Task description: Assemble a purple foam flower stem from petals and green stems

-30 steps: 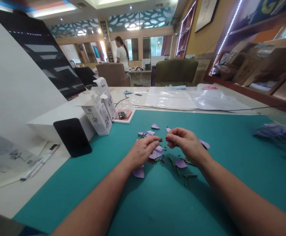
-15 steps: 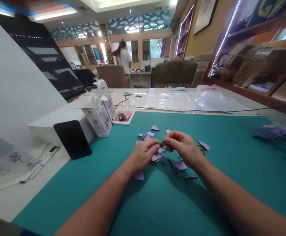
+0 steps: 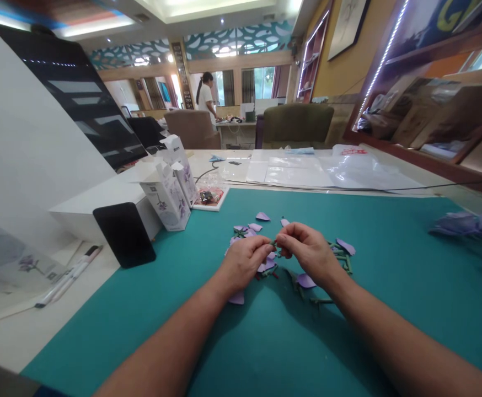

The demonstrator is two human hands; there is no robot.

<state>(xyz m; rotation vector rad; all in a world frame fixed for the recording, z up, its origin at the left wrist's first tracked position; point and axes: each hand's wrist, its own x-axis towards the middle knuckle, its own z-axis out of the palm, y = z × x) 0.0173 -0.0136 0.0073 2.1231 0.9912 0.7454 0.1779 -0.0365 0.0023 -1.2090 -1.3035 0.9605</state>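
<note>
**Head view.** Both forearms enter from the lower corners and converge toward the centre of a teal cutting mat (image 3: 348,342), wrists slightly raised and backs of the hands upward. The left hand (image 3: 245,262) and right hand (image 3: 309,253) face each other, just apart. The left fingers (image 3: 261,248) and right fingers (image 3: 286,234) are curled and drawn together, their tips meeting on both sides of a thin green stem piece (image 3: 273,242), apparently pinching it; the exact grip is partly hidden.

Lilac paper petals (image 3: 262,216) lie scattered on the mat around and beneath the hands, with one partly under the left hand. Short green stem pieces (image 3: 340,255) lie just beyond the right hand.

Left of the mat stand white printed boxes (image 3: 165,198), with a black smartphone (image 3: 124,234) and white marker pens (image 3: 68,277) nearer the mat's edge. Lilac paper flowers (image 3: 468,225) lie blurred at the right edge of the mat. Clear plastic sheets (image 3: 307,171) cover the white table beyond the mat. Farther back, a standing person (image 3: 205,96) faces a distant desk, past an olive armchair (image 3: 296,124).
</note>
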